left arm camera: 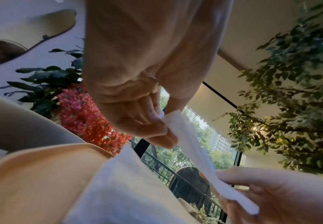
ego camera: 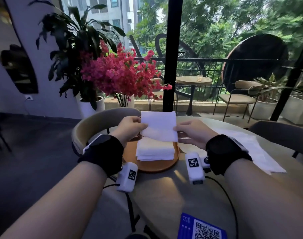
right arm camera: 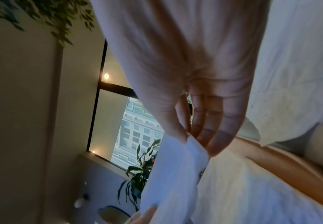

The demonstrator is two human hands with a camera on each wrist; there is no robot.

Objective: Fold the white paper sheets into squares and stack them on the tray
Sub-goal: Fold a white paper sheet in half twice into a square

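Fingertips (left arm camera: 157,119) of the left hand (ego camera: 128,129) pinch the left edge of a folded white sheet (ego camera: 158,125), thumb on top. The right hand (ego camera: 193,132) pinches the sheet's right edge the same way, so the paper hangs in the air between both hands, just above a stack of folded squares (ego camera: 155,150). That stack sits on a round orange tray (ego camera: 156,165) on the table (ego camera: 164,192). Unfolded white sheets (ego camera: 255,150) lie on the table to the right, near the right wrist.
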